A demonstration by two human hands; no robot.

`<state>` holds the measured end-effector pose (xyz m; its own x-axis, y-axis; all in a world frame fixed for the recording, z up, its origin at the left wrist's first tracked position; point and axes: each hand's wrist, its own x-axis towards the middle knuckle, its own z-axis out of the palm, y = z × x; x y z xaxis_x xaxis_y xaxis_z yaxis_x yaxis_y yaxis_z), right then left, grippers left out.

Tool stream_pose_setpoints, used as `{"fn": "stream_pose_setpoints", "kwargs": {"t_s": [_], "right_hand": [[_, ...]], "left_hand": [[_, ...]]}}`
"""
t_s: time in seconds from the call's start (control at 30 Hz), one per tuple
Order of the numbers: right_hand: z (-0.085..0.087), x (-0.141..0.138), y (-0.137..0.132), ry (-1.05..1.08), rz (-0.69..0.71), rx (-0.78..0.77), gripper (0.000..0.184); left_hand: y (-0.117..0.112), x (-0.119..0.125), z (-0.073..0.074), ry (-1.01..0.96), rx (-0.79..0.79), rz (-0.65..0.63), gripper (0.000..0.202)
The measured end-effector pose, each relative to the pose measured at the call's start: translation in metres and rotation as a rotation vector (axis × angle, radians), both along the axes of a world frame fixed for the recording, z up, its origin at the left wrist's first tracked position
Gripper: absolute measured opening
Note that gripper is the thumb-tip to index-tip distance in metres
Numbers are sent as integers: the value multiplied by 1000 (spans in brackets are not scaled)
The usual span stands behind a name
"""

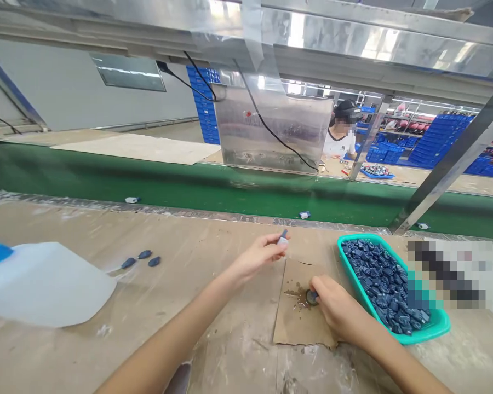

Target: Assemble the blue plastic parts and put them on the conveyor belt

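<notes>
My left hand [259, 257] is raised over the table, its thumb and fingers pinching a small grey-and-white plastic part [283, 238]. Lower and to the right, my right hand [332, 306] is closed at a small round dish [311, 297] on a piece of brown cardboard [299, 323]. Between its fingertips a bit of a small dark blue piece shows, mostly hidden by the fingers. Wet brown spots surround the dish. Right of that hand stands a turquoise plastic basket [437, 327] heaped with small dark blue plastic pieces [378, 279].
A white container with a blue cap [53, 284] lies at left, near several loose blue pieces [144, 254]. Beyond the table runs a green conveyor belt [213, 189] carrying small white-and-blue parts [304, 215]. A metal post [447, 164] slants at right; a person [340, 137] sits across.
</notes>
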<state>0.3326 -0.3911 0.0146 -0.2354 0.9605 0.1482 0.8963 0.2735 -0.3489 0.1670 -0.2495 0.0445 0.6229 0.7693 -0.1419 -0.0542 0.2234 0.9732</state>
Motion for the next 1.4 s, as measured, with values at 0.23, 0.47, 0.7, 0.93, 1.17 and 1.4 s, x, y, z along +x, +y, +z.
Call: {"fn": "stream_pose_setpoints", "kwargs": {"t_s": [0.23,0.47,0.7,0.93,1.17,1.4], "right_hand": [[4,-1,-1,-51,27,-29,30],[2,2,2,73,2,-20,25],[24,16,13,952,-221,4,23],[26,3,12,1272,-202,-94,36],[25,-6,5,1142,-251,-62,32],[26,-12,0,1116,-303,11,29]], "left_hand": [[-21,3,-3,157,295,-111,38],[-23,7,-15,183,324,-101,32],[-39,9,-12,317,834,-2,16],[-54,9,-6,339,1006,-50,16],[-58,8,-7,313,1059,-52,14],[-59,7,-5,272,1185,30,13]]}}
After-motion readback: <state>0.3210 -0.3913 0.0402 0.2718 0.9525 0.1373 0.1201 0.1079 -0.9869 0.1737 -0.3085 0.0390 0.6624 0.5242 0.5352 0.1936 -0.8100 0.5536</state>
